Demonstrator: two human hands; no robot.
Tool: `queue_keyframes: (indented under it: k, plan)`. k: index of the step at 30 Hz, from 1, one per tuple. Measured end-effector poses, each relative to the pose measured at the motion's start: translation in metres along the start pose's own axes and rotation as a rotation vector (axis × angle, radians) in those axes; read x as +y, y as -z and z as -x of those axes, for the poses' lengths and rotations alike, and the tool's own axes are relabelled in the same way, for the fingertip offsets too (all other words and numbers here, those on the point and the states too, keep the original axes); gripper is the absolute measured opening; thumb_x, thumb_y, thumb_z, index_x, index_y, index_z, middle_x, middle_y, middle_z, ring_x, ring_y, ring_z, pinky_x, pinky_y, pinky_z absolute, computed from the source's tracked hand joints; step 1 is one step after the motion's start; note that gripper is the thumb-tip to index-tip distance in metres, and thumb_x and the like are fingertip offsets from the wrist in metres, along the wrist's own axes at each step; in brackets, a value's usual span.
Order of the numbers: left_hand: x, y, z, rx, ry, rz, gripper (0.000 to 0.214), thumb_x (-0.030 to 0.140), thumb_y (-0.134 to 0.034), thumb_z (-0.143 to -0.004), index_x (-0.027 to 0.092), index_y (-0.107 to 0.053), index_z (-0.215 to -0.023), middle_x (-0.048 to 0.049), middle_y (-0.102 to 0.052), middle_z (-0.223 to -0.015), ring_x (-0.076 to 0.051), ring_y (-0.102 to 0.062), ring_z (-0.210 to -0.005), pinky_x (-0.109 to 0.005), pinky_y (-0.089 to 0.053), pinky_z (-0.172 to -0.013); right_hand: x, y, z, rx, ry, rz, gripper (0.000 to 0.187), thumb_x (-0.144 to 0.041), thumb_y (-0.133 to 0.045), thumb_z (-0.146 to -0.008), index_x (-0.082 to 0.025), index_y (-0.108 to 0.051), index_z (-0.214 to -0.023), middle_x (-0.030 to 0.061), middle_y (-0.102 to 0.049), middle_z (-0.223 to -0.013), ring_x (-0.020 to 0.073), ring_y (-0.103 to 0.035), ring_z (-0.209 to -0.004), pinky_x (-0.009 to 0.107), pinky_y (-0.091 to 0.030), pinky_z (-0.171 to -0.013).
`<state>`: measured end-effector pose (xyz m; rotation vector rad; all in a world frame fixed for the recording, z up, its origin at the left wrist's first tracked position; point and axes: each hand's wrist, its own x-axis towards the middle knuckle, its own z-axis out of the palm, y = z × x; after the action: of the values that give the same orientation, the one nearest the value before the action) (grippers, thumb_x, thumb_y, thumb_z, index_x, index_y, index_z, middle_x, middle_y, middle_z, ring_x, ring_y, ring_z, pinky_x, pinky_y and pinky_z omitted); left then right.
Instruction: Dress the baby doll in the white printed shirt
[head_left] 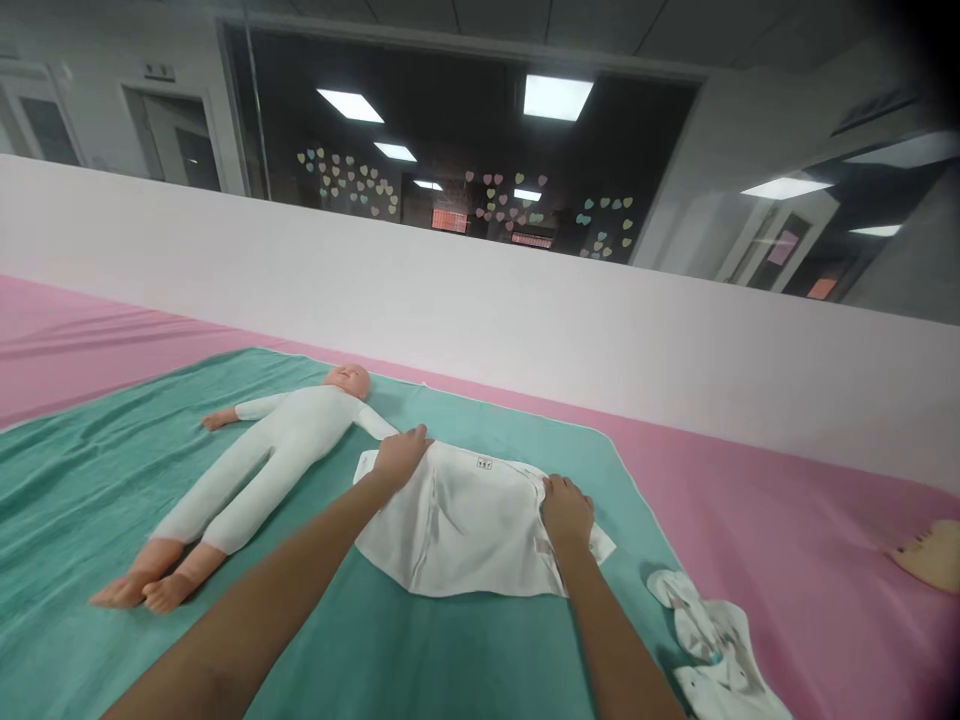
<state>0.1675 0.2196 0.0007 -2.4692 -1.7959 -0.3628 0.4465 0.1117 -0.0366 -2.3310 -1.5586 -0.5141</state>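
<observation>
The left hand [403, 457] lies on the upper left part of a white garment [472, 535], the right hand [568, 510] on its right side. The fingers of both bend over the cloth, and the backs of the hands hide their tips, so I cannot tell whether either pinches fabric. The garment spreads flat between and below the hands, lightly creased, with a small dark print [484, 463] near its top edge; parts of both sides are covered. Just beyond the left hand lies a doll [307, 430] in white, its near hand hidden. Beneath them is a green cloth [465, 660]. Right of the right hand, a crumpled white cloth [720, 640] runs off the lower edge. Farther right, on a pink surface [810, 520], a cut-off beige object [934, 555] is hard to identify.
</observation>
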Motion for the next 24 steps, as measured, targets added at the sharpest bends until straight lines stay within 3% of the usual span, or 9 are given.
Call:
queue_keyframes:
  k: [4,7,10,13,17,21,24]
  plan:
    - [0.008,-0.009,-0.006,0.046,-0.016,-0.014,0.032,0.029,-0.021,-0.093,0.015,-0.050,-0.098,-0.0121,-0.059,-0.094,-0.024,-0.056,-0.088,-0.037,-0.038,-0.078,0.006,-0.004,-0.002,0.039,-0.026,-0.003,0.037,-0.032,-0.022,-0.094,-0.016,-0.055,-0.091,0.0100,-0.060,-0.089,0.0209,-0.054,-0.086,0.033,-0.029,-0.075]
    - [0.024,-0.014,0.002,0.105,-0.064,-0.011,0.026,0.016,-0.026,-0.089,0.014,-0.051,-0.098,-0.0133,-0.057,-0.099,-0.025,-0.052,-0.098,-0.040,-0.036,-0.085,0.003,0.001,-0.002,0.050,-0.018,-0.027,0.034,-0.028,-0.025,-0.093,-0.016,-0.056,-0.097,0.0110,-0.060,-0.096,0.0223,-0.052,-0.091,0.034,-0.030,-0.081]
    - [0.049,-0.023,0.023,0.140,-0.278,0.067,0.027,0.008,-0.035,-0.083,0.016,-0.053,-0.102,-0.0120,-0.055,-0.109,-0.023,-0.046,-0.108,-0.039,-0.033,-0.093,-0.017,0.006,0.006,0.090,0.105,-0.096,0.034,-0.024,-0.026,-0.092,-0.015,-0.052,-0.113,0.0117,-0.053,-0.118,0.0240,-0.045,-0.107,0.037,-0.026,-0.094]
    - [0.072,-0.038,0.044,0.083,-0.424,0.165,0.033,0.011,-0.036,-0.083,0.017,-0.052,-0.112,-0.0104,-0.049,-0.124,-0.022,-0.037,-0.122,-0.037,-0.030,-0.099,-0.050,0.007,0.021,-0.013,0.293,-0.227,0.038,-0.023,-0.024,-0.092,-0.014,-0.047,-0.122,0.0105,-0.047,-0.129,0.0217,-0.038,-0.118,0.035,-0.023,-0.101]
    - [0.077,-0.056,0.054,0.002,-0.404,0.164,0.043,0.023,-0.034,-0.087,0.016,-0.040,-0.128,-0.0110,-0.037,-0.139,-0.026,-0.028,-0.130,-0.045,-0.022,-0.105,-0.076,-0.001,0.036,-0.245,0.354,-0.296,0.044,-0.030,-0.021,-0.093,-0.014,-0.041,-0.129,0.0101,-0.040,-0.136,0.0199,-0.030,-0.128,0.036,-0.021,-0.105]
    - [0.067,-0.062,0.043,-0.006,-0.296,0.149,0.049,0.040,-0.027,-0.090,0.016,-0.036,-0.133,-0.0131,-0.029,-0.143,-0.028,-0.022,-0.133,-0.048,-0.024,-0.104,-0.067,-0.011,0.024,-0.377,0.225,-0.274,0.060,-0.043,-0.024,-0.091,-0.003,-0.029,-0.135,0.0152,-0.022,-0.145,0.0227,-0.014,-0.135,0.037,-0.016,-0.107]
    - [0.063,-0.062,0.032,0.000,-0.231,0.158,0.055,0.043,-0.026,-0.090,0.013,-0.032,-0.136,-0.0147,-0.024,-0.145,-0.027,-0.019,-0.134,-0.044,-0.027,-0.103,-0.059,-0.013,0.011,-0.425,0.156,-0.310,0.064,-0.044,-0.024,-0.091,0.000,-0.023,-0.137,0.0164,-0.020,-0.146,0.0219,-0.014,-0.135,0.033,-0.018,-0.106]
